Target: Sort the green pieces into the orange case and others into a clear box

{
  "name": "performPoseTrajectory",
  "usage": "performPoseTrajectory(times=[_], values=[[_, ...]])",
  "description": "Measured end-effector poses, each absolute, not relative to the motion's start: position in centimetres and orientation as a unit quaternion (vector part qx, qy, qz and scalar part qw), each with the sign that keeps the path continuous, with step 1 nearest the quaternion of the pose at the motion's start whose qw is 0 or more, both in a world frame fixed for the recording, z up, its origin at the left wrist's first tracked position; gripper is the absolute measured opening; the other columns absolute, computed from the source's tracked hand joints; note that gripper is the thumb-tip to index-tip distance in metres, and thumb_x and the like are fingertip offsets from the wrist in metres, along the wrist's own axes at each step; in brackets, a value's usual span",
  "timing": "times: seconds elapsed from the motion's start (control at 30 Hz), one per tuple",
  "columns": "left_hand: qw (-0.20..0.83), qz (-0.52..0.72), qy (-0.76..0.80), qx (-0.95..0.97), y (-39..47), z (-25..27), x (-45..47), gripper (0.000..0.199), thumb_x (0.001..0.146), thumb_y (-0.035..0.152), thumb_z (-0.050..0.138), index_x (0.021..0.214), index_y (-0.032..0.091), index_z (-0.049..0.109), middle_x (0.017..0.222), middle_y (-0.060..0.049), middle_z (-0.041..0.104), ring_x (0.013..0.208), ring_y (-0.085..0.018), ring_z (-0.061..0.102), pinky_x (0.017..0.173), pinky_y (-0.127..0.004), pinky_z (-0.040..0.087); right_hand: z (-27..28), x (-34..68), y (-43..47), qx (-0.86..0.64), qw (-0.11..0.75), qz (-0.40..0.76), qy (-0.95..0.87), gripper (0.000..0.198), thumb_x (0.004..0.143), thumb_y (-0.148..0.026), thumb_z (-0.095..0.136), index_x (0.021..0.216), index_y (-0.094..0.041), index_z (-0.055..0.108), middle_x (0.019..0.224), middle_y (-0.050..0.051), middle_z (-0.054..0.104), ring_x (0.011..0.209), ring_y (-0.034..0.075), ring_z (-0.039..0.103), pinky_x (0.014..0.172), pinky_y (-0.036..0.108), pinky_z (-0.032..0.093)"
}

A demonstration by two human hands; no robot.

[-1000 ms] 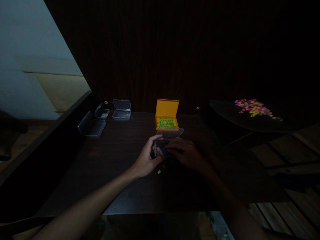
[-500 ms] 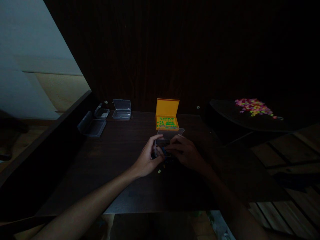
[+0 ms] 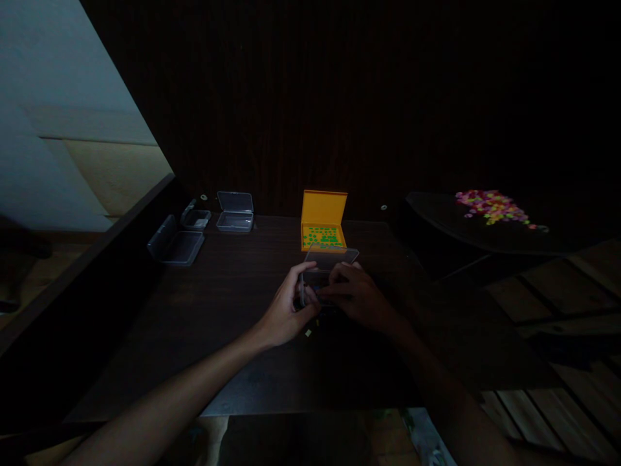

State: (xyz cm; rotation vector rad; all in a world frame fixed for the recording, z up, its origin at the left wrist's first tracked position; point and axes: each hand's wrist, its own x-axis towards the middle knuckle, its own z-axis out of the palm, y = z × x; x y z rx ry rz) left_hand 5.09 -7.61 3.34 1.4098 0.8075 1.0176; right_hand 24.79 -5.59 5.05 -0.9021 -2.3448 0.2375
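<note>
A clear plastic box [image 3: 334, 258] with its lid raised is in the middle of the dark table. My left hand [image 3: 286, 314] is closed around its left side, thumb low and fingers along the edge. My right hand [image 3: 361, 294] reaches in from the right, its fingers bent together over the inside of the box; whatever is at the fingertips is hidden. Small dark and blue bits show dimly inside. A small pale yellow piece [image 3: 308, 332] lies on the table just below the box. Right behind stands an open yellow box [image 3: 324, 208] with green pieces in it.
At the back left stand three open clear boxes: a large one [image 3: 187, 249], a small one [image 3: 196, 219] and a medium one [image 3: 235, 222]. A heap of pink, red and yellow bits [image 3: 492, 207] lies on a dark raised surface at right. A tall dark panel [image 3: 291, 116] closes off the back.
The fingers of my right hand have shifted slightly over the box, and the blue piece near their tips shows less now. My left hand keeps its hold. The view has moved a little.
</note>
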Motion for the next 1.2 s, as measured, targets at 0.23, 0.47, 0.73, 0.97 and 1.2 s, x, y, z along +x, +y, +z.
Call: performPoseTrajectory(times=[0.23, 0.47, 0.73, 0.97, 1.2], values=[[0.572, 0.430, 0.350, 0.604, -7.7, 3.5, 5.0, 0.063, 0.080, 0.017, 0.066, 0.137, 0.020, 0.038, 0.084, 0.001, 0.057, 0.076, -0.012, 0.056, 0.077, -0.028, 0.046, 5.2, 24.8, -5.7, -0.353, 0.289, 0.098, -0.885, 0.012, 0.088, -0.017, 0.067, 0.092, -0.023, 0.077, 0.084, 0.003, 0.062, 0.081, 0.017, 0.056, 0.072, 0.034, 0.035], [0.582, 0.430, 0.344, 0.598, -7.5, 3.2, 5.0, 0.065, 0.080, 0.016, 0.066, 0.138, 0.021, 0.038, 0.087, 0.000, 0.058, 0.076, -0.012, 0.056, 0.077, -0.028, 0.046, 5.2, 24.7, -5.7, -0.349, 0.296, 0.101, -0.883, 0.010, 0.088, -0.020, 0.066, 0.091, -0.022, 0.076, 0.082, 0.003, 0.062, 0.080, 0.017, 0.056, 0.072, 0.034, 0.038], [0.591, 0.457, 0.333, 0.575, -7.2, 3.2, 5.0, 0.065, 0.076, 0.016, 0.068, 0.134, 0.023, 0.039, 0.122, -0.008, 0.057, 0.086, -0.013, 0.061, 0.082, -0.029, 0.047, 6.0, 25.2, -6.2, -0.353, 0.329, 0.116, -0.868, 0.009, 0.083, -0.023, 0.067, 0.089, -0.020, 0.073, 0.085, 0.004, 0.061, 0.080, 0.018, 0.057, 0.078, 0.036, 0.040], [0.614, 0.465, 0.331, 0.545, -7.1, 3.2, 5.0, 0.066, 0.075, 0.016, 0.068, 0.134, 0.025, 0.041, 0.120, -0.007, 0.059, 0.076, -0.010, 0.059, 0.077, -0.028, 0.047, 6.0, 24.8, -6.5, -0.343, 0.311, 0.100, -0.881, 0.017, 0.079, -0.030, 0.070, 0.093, -0.020, 0.072, 0.086, 0.004, 0.062, 0.082, 0.019, 0.058, 0.079, 0.037, 0.040], [0.620, 0.467, 0.329, 0.538, -7.0, 3.1, 5.1, 0.068, 0.073, 0.015, 0.068, 0.134, 0.025, 0.040, 0.119, -0.006, 0.058, 0.075, -0.010, 0.059, 0.077, -0.028, 0.047, 5.8, 24.7, -6.6, -0.349, 0.307, 0.117, -0.878, 0.018, 0.079, -0.030, 0.071, 0.094, -0.021, 0.073, 0.088, 0.004, 0.062, 0.084, 0.020, 0.059, 0.081, 0.038, 0.039]])
